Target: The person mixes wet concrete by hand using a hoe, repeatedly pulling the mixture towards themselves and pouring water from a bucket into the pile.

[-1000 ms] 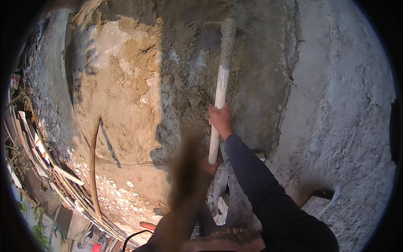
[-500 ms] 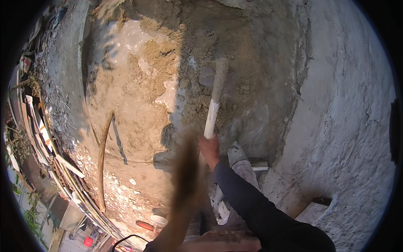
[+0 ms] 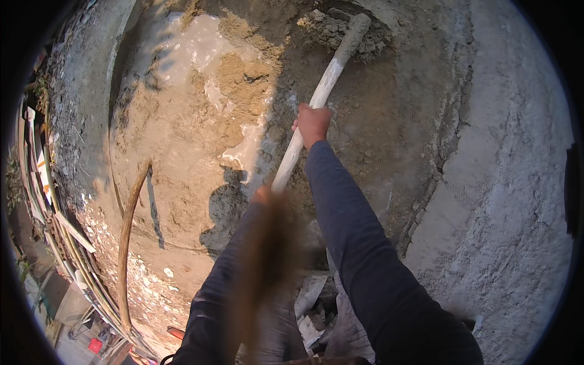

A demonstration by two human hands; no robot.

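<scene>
A hoe (image 3: 327, 82) with a pale wooden handle slants away from me; its far end is caked in mud and its blade is sunk out of sight in wet mortar. My right hand (image 3: 314, 123) is wrapped round the middle of the handle. Lower down, at the near end of the handle, my left hand (image 3: 261, 194) grips it, partly covered by a blurred brown shape (image 3: 267, 261) close to the camera. Sandy wet mix (image 3: 243, 79) spreads in front of me, half in sun and half in shadow, with a shiny puddle at the upper left.
A curved wooden stick (image 3: 129, 237) stands at the left of the mix. Bundled strips and poles (image 3: 73, 249) lie at the far left. A rough concrete surface (image 3: 505, 201) runs along the right. Broken rubble (image 3: 310, 328) shows between my legs.
My right hand has moved forward with the hoe, whose far end is now farther up and to the right. My left hand has come into view on the handle. The view has shifted slightly.
</scene>
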